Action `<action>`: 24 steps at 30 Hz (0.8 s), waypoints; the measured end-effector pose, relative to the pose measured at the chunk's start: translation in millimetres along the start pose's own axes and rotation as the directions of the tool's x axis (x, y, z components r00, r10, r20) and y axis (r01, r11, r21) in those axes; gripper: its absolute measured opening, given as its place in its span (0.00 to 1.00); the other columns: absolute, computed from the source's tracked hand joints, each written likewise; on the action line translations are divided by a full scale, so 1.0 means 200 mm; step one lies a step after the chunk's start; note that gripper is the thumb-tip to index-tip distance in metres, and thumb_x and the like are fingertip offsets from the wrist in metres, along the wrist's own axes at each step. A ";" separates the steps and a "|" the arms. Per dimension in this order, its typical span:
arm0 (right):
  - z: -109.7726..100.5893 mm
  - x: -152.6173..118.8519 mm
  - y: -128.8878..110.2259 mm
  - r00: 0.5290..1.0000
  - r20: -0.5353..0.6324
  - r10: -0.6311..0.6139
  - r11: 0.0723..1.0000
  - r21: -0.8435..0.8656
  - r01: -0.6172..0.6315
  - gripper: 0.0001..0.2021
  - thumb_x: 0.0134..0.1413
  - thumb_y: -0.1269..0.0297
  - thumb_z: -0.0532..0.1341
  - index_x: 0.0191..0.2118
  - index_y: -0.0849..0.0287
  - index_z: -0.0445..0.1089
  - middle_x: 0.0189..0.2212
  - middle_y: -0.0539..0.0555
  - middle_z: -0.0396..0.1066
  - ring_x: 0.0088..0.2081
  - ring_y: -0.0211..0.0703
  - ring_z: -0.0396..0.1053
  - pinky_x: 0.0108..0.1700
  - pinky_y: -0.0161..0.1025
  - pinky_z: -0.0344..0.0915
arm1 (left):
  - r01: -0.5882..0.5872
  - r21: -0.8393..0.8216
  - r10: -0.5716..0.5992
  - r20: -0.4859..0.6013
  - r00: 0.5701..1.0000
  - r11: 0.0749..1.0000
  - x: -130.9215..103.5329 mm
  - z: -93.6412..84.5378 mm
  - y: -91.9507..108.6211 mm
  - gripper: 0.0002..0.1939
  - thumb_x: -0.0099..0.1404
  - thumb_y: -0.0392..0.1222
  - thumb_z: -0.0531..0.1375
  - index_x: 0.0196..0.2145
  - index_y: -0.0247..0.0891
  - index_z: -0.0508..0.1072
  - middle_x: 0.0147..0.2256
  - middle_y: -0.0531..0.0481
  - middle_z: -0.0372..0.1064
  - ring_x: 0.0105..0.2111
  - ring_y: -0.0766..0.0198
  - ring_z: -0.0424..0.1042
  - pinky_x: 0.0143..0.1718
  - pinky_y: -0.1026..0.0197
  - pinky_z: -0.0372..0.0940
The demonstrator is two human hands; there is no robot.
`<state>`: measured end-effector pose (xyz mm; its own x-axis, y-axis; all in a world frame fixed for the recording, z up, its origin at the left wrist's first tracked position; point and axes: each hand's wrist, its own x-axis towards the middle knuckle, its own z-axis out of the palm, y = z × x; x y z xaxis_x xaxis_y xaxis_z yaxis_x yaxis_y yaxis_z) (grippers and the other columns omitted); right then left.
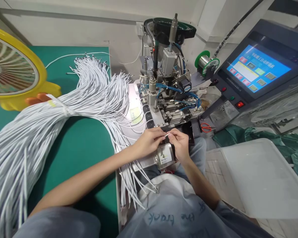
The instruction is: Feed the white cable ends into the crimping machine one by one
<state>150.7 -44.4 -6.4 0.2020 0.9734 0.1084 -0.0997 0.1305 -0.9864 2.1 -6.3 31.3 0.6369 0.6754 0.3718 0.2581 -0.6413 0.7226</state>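
A short stretch of white cable shows between my two hands, just in front of the machine. My left hand pinches it from the left. From the right, my right hand grips it with thumb and forefinger; the cable's tip is too small to make out. To the left lies a large tied bundle of white cables, its loose ends fanned over the machine's edge and hanging by my lap. Below my hands sits a motor housing with a warning label.
A yellow fan stands on the green table at left. On the right are a touchscreen panel, a wire spool, red-handled scissors and a white plastic tray. A yellow note lies beside the machine.
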 end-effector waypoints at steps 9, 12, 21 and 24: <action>-0.03 0.00 -0.06 0.978 0.100 -0.183 0.966 -0.166 0.198 0.07 0.51 0.64 0.60 0.32 0.58 0.75 0.27 0.52 0.70 0.30 0.38 0.66 0.31 0.36 0.62 | -0.038 -0.032 0.037 -0.050 0.998 0.999 -0.01 0.00 -0.01 0.10 0.65 0.35 0.53 0.32 0.34 0.74 0.24 0.50 0.67 0.24 0.69 0.65 0.26 0.67 0.60; -0.04 0.00 -0.09 0.970 0.131 -0.202 0.944 -0.239 0.229 0.08 0.53 0.64 0.59 0.32 0.59 0.75 0.27 0.53 0.69 0.30 0.39 0.66 0.30 0.36 0.62 | -0.069 0.064 0.069 0.002 0.998 0.996 -0.01 -0.02 -0.01 0.12 0.65 0.33 0.51 0.36 0.34 0.74 0.25 0.50 0.66 0.24 0.69 0.65 0.25 0.67 0.59; -0.07 0.01 -0.14 0.940 0.231 -0.251 0.817 -0.470 0.334 0.10 0.54 0.67 0.56 0.25 0.62 0.71 0.16 0.47 0.53 0.20 0.33 0.52 0.23 0.34 0.52 | -0.134 0.296 0.088 0.163 0.983 0.946 -0.02 -0.01 -0.03 0.16 0.61 0.27 0.46 0.39 0.32 0.71 0.28 0.48 0.62 0.25 0.67 0.63 0.25 0.66 0.58; -0.05 0.01 -0.10 0.958 0.146 -0.245 0.876 -0.389 0.284 0.10 0.53 0.65 0.58 0.24 0.62 0.71 0.16 0.47 0.54 0.20 0.33 0.52 0.23 0.34 0.52 | -0.100 0.203 0.081 0.099 0.992 0.974 -0.03 0.01 -0.03 0.13 0.64 0.31 0.48 0.38 0.33 0.72 0.27 0.48 0.63 0.26 0.67 0.64 0.26 0.66 0.59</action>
<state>162.7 -47.7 12.5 0.0755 0.9283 0.3640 0.3491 0.3173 -0.8817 -1.8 -6.8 25.0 0.7247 0.5817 0.3694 0.3355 -0.7661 0.5482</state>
